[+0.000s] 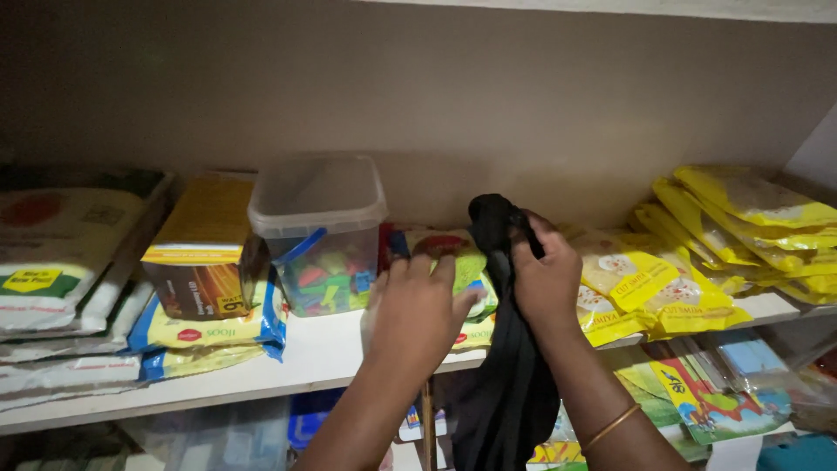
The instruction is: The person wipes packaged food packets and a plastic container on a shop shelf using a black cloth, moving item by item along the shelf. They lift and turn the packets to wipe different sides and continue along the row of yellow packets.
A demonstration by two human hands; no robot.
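My right hand [545,277] grips a black cloth [510,384] that bunches above my fist and hangs down past the edge of the white shelf [323,353]. My left hand [417,312] rests on a stack of green and yellow snack packets [460,262] lying on the shelf, fingers spread over the top packet. A gold bangle [610,426] circles my right wrist.
A clear plastic tub [321,234] of coloured clips stands left of my hands, beside a yellow and brown carton [207,249] on blue and yellow packets. Large white sacks [61,262] fill the far left. Yellow packets [697,253] pile at the right. More goods sit below.
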